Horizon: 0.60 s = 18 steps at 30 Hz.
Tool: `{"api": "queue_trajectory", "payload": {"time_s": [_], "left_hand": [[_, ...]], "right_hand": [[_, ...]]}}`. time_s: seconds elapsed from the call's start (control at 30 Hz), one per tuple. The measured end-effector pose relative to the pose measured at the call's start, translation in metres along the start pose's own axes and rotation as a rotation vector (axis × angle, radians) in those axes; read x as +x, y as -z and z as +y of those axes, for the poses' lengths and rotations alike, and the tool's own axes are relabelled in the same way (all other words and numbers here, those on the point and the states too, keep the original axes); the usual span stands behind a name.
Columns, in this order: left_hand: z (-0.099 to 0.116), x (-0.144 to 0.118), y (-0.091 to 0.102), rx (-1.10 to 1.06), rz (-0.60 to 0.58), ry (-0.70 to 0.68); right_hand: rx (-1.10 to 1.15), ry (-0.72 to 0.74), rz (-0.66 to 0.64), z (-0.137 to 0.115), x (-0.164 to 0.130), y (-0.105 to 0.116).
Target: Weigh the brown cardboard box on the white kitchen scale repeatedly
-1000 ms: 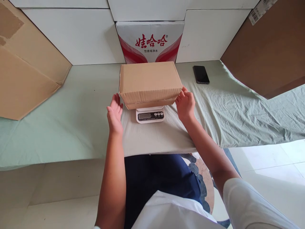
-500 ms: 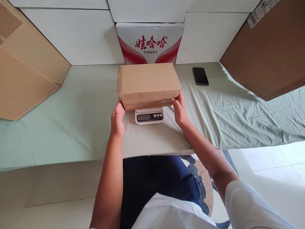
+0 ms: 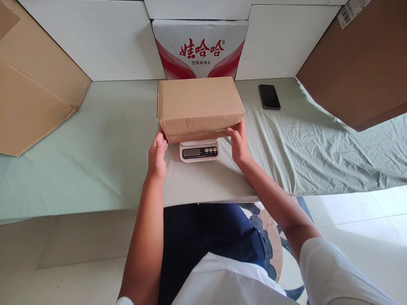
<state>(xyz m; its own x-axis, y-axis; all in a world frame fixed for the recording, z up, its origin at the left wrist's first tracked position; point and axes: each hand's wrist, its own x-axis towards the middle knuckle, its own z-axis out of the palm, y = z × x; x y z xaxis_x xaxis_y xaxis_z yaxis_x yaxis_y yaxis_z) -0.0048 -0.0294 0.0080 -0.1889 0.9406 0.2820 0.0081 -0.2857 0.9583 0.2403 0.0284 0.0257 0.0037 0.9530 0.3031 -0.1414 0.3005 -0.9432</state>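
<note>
A closed brown cardboard box [image 3: 199, 106] sits on top of a small white digital scale [image 3: 199, 151], whose display and buttons show below the box's front edge. My left hand [image 3: 157, 154] grips the box at its lower left front corner. My right hand [image 3: 238, 144] grips it at the lower right front corner. The fingers of both hands reach under the box's bottom edge.
The scale stands on a table under a pale green sheet [image 3: 95, 144]. A black phone [image 3: 269, 96] lies at the back right. A red-and-white water carton [image 3: 199, 48] stands behind the box. Large cardboard sheets lean at the left [image 3: 34, 93] and right [image 3: 359, 67].
Both hands, held apart from the box with fingers spread a second ago, have closed in and taken hold of its lower front corners. The box has stayed on the scale.
</note>
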Motion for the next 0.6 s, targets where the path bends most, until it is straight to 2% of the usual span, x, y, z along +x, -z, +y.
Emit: {"api": "queue_trajectory", "payload": {"time_s": [0.1,0.2,0.3,0.4,0.5,0.6], "left_hand": [[0.000,0.005,0.002,-0.004,-0.049,-0.069],[0.007,0.022,0.005,-0.033,-0.070,-0.078],[0.020,0.056,0.006,-0.051,-0.117,-0.089],[0.023,0.102,0.002,-0.045,-0.116,-0.182],[0.004,0.145,-0.005,-0.012,-0.049,-0.152],[-0.030,0.168,-0.008,-0.080,0.021,-0.127]], "right_hand": [[-0.018,0.058,-0.031,0.008,0.007,0.005],[-0.041,0.144,-0.063,0.016,0.024,0.010],[-0.072,0.200,-0.079,0.022,0.056,0.008],[-0.088,0.233,-0.094,0.030,0.097,-0.003],[-0.111,0.209,-0.073,0.045,0.132,-0.017],[-0.054,0.164,-0.019,0.067,0.149,-0.027]]}}
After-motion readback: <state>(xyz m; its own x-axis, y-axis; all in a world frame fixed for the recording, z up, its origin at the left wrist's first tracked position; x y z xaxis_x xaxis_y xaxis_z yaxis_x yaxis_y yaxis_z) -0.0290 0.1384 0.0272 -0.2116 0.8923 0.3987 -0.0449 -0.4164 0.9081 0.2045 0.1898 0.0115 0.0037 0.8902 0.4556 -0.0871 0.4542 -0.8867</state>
